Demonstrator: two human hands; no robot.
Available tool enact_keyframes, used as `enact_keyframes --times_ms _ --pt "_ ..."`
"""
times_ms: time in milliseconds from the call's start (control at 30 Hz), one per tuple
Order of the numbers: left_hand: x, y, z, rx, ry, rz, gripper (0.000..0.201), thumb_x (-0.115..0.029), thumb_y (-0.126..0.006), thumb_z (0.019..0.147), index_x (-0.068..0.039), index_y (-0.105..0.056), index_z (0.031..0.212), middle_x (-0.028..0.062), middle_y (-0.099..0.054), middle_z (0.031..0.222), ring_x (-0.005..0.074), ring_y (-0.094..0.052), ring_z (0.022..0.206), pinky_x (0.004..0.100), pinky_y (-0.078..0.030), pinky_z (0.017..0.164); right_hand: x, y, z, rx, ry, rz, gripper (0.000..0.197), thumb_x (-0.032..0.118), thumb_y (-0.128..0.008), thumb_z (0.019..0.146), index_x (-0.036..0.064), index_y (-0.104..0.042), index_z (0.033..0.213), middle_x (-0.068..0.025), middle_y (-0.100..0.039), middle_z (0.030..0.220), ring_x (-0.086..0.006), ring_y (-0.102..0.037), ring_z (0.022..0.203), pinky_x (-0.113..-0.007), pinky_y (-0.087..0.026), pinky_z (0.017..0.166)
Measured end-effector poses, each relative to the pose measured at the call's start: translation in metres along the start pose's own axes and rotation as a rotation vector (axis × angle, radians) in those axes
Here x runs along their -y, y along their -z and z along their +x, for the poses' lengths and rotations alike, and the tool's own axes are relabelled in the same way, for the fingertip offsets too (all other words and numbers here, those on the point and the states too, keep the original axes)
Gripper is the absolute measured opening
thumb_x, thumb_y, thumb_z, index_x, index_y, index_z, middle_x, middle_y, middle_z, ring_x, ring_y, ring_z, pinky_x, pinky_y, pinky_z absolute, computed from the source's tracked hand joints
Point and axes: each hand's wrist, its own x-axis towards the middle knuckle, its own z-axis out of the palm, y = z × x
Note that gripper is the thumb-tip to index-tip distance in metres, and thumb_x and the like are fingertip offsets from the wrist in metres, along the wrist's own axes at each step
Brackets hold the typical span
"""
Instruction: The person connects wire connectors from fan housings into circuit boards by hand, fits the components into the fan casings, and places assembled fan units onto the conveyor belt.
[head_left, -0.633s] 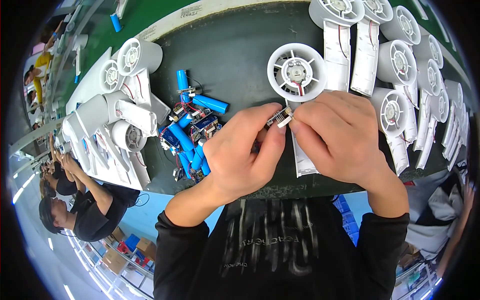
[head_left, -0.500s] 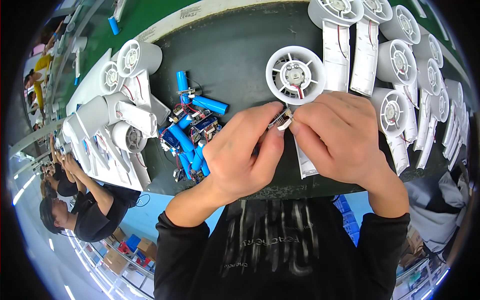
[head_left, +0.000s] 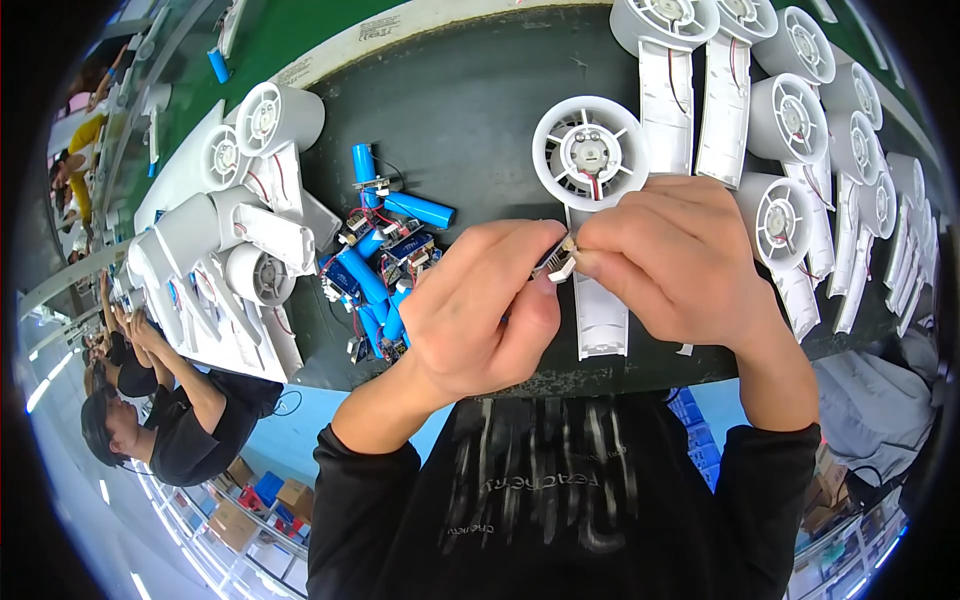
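Observation:
My left hand [head_left: 478,305] is closed, thumb and index finger pinching a small circuit board [head_left: 549,262] on edge. A white piece [head_left: 563,271], perhaps a connector, sticks out from the board between both hands. My right hand [head_left: 690,262] is closed too, its thumb and forefinger pinched at the board's right end; what lies between those fingertips is mostly hidden. Just beyond my hands sits a white round fan housing [head_left: 640,150] with a motor in its hub and a red wire. Its open white handle shell [head_left: 602,322] runs toward me, partly under my fingers.
Blue cylindrical batteries wired to circuit boards [head_left: 365,275] lie piled left of my hands. White fan housings with handles [head_left: 270,118] are heaped farther left. More fan units [head_left: 780,222] stand in rows at right. A person in black [head_left: 200,425] works at the left.
Both hands have shifted slightly left, still pinching at the board. More of the handle shell shows between them, and a small white bit now shows near the table's front edge.

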Motion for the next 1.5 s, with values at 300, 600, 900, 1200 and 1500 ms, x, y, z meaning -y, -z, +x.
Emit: enact_keyframes --times_ms 300,600,900,1200,1500 --pt "0.000 -0.008 -0.003 -0.056 0.005 0.035 0.029 0.008 -0.062 0.069 0.010 -0.065 0.098 0.0199 -0.066 0.087 0.0261 -0.066 0.069 0.0296 -0.054 0.062 0.006 0.003 0.002 0.006 -0.065 0.023 0.010 0.003 -0.067 0.074 0.0039 -0.057 0.078 -0.0065 -0.056 0.064 -0.0257 -0.054 0.052 -0.034 -0.043 0.046" --pt "-0.004 -0.009 -0.003 -0.056 0.068 0.032 0.028 0.008 -0.061 0.071 0.009 -0.065 0.099 0.0200 -0.067 0.088 0.0251 -0.067 0.070 0.0289 -0.054 0.063 0.007 0.006 0.001 0.027 -0.092 0.025 0.014 0.004 -0.072 0.071 0.0030 -0.063 0.082 -0.0077 -0.063 0.071 -0.0250 -0.060 0.057 -0.033 -0.046 0.052" --pt "-0.003 -0.007 -0.009 -0.081 0.256 -0.075 0.023 0.004 -0.063 0.080 0.007 -0.065 0.102 0.0150 -0.068 0.087 0.0123 -0.057 0.057 0.0227 -0.046 0.053 0.001 0.002 0.000 0.012 -0.035 -0.024 0.014 0.005 -0.072 0.071 0.0037 -0.059 0.077 -0.0059 -0.055 0.065 -0.0241 -0.055 0.051 -0.033 -0.043 0.046" --pt "-0.002 -0.010 -0.006 -0.067 0.116 0.036 0.025 0.006 -0.063 0.078 0.008 -0.063 0.103 0.0179 -0.068 0.089 0.0200 -0.064 0.067 0.0262 -0.052 0.061 0.005 0.004 -0.002 0.046 -0.076 -0.056 0.017 0.000 -0.070 0.068 0.0022 -0.061 0.082 -0.0079 -0.061 0.069 -0.0247 -0.056 0.053 -0.034 -0.042 0.049" --pt "-0.001 -0.014 -0.006 -0.080 0.061 0.054 0.027 0.008 -0.063 0.075 0.011 -0.062 0.103 0.0204 -0.067 0.089 0.0257 -0.066 0.072 0.0294 -0.053 0.066 0.005 0.004 -0.002 0.034 -0.060 -0.053 0.015 0.000 -0.069 0.068 0.0029 -0.059 0.079 -0.0070 -0.058 0.066 -0.0242 -0.052 0.050 -0.034 -0.038 0.048"
